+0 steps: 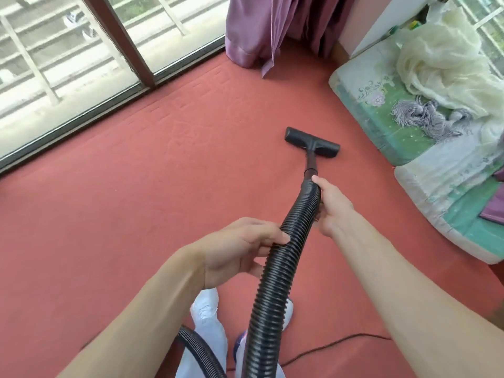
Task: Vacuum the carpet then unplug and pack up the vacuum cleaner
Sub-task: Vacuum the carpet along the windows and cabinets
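Hose (pixel 275 268) lower centre gripped by left hand (pixel 240 249) and right hand (pixel 331 205), fingers (pixel 275 237) wrapped round it, to steer floor head (pixel 312 143) flat across carpet (pixel 136 200)

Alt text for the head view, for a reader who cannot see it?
Two hands grip a black ribbed vacuum hose, the right hand ahead of the left hand, its nozzle resting on a red carpet. A window runs along the left, a purple curtain hangs ahead, and mattresses lie at the right.
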Demonstrator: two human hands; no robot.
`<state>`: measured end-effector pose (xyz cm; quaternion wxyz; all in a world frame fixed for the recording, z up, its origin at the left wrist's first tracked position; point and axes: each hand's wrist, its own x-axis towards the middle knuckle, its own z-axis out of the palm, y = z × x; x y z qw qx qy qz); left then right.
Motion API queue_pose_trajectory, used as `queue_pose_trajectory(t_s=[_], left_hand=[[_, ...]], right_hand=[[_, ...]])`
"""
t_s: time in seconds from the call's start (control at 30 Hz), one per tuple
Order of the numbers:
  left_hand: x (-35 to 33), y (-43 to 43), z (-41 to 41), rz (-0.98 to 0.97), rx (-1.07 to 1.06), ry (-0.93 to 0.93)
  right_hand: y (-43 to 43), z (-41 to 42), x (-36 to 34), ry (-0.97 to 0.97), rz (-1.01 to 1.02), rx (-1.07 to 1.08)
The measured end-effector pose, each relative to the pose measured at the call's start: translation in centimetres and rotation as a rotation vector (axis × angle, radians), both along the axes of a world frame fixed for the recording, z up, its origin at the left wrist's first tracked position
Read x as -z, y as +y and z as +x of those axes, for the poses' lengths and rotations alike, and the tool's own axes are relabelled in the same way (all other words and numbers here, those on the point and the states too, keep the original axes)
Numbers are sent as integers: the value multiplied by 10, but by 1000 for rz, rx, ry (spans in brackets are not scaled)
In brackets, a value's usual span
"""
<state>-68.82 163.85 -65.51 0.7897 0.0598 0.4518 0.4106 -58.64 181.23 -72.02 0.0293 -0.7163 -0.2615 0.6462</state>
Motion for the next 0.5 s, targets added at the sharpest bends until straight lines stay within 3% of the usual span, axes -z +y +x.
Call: queue_pose_trajectory(t_s=[0.13,0.23,0.4,0.5], left_hand=[[6,13,31,-117,-110,76],[0,13,31,-8,-56,-43],[-19,-8,-7,183,176,-301],[-26,-24,-34,192,198,-332]], right_hand=[[16,2,10,14,4,-106],[21,-2,-10,80,31,-53],[-11,15,-63,154,-188,-51],[-36,13,-68,157,-267,-24]])
